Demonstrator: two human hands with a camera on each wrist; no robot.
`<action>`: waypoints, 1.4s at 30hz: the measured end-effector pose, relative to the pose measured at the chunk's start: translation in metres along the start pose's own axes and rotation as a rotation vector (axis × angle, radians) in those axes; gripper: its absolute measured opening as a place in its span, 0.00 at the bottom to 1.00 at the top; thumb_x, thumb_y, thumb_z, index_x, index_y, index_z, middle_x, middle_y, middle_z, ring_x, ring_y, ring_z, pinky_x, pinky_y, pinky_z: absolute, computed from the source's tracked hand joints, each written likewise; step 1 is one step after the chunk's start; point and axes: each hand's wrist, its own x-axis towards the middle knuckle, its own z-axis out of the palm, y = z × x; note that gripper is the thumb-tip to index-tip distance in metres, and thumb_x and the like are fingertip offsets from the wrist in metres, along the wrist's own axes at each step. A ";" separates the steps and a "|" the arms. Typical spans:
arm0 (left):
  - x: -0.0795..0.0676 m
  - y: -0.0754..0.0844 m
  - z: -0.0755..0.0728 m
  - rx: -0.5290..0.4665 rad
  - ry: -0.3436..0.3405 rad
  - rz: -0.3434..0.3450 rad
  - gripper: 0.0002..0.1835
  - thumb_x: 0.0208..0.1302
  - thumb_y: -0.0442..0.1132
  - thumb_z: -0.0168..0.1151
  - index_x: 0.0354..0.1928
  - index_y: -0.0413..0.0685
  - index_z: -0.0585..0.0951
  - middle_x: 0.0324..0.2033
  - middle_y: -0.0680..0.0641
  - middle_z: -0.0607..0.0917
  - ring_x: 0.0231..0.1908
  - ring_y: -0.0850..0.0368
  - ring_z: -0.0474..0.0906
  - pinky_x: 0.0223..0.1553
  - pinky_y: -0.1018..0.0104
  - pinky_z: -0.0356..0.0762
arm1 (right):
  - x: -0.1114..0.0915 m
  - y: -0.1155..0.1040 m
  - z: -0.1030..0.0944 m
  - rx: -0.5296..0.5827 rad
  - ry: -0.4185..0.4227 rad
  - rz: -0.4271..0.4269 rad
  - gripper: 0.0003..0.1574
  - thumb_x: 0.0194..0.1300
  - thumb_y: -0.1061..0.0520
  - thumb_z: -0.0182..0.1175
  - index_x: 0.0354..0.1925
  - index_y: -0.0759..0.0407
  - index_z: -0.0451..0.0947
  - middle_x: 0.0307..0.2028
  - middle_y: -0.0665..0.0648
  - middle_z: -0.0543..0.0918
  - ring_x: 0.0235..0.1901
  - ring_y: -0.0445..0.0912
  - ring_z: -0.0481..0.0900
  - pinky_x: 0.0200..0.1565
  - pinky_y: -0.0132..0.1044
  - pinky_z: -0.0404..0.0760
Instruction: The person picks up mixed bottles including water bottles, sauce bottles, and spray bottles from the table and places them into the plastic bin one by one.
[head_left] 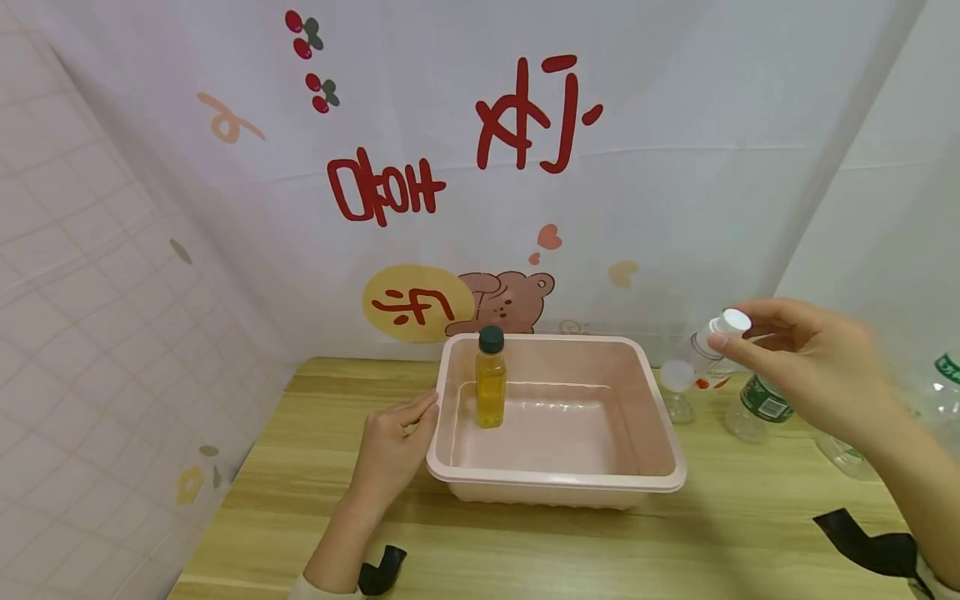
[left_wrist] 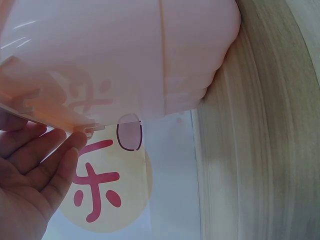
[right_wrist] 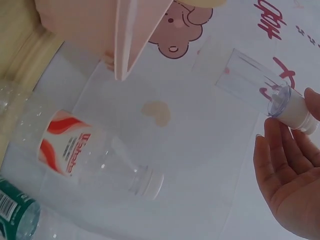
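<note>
A pale pink plastic basin [head_left: 555,479] sits on the wooden table, with my left hand [head_left: 397,446] at its left rim. In the left wrist view the fingers [left_wrist: 62,150] of that hand curl up under the rim; its thumb is mostly hidden. Inside the basin, near its left wall, stands a small bottle of yellow liquid [head_left: 491,392] with a dark green cap. My right hand [head_left: 821,367] pinches a small clear bottle [right_wrist: 252,82] by its white top [head_left: 733,322], raised and tilted beyond the basin's right rim. Nothing shows inside this bottle.
Right of the basin stand several clear plastic bottles: one with a red and white label [right_wrist: 65,142], one with a green label [head_left: 765,400], and another at the far right edge [head_left: 947,392]. A white printed curtain [head_left: 675,167] hangs behind the table.
</note>
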 end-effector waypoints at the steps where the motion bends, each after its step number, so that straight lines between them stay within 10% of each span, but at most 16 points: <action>1: 0.000 0.000 0.000 0.001 0.001 -0.001 0.13 0.69 0.31 0.68 0.53 0.35 0.88 0.52 0.41 0.88 0.54 0.45 0.86 0.53 0.51 0.85 | 0.002 -0.002 0.002 0.005 -0.011 -0.013 0.25 0.65 0.49 0.75 0.58 0.54 0.84 0.37 0.34 0.86 0.34 0.27 0.84 0.31 0.23 0.78; 42: 0.001 0.001 0.001 -0.005 -0.024 -0.029 0.14 0.71 0.33 0.67 0.55 0.35 0.87 0.53 0.40 0.88 0.56 0.44 0.85 0.53 0.52 0.85 | 0.067 -0.049 0.082 0.148 -0.206 -0.216 0.13 0.65 0.48 0.75 0.44 0.52 0.88 0.38 0.50 0.87 0.37 0.46 0.88 0.38 0.30 0.86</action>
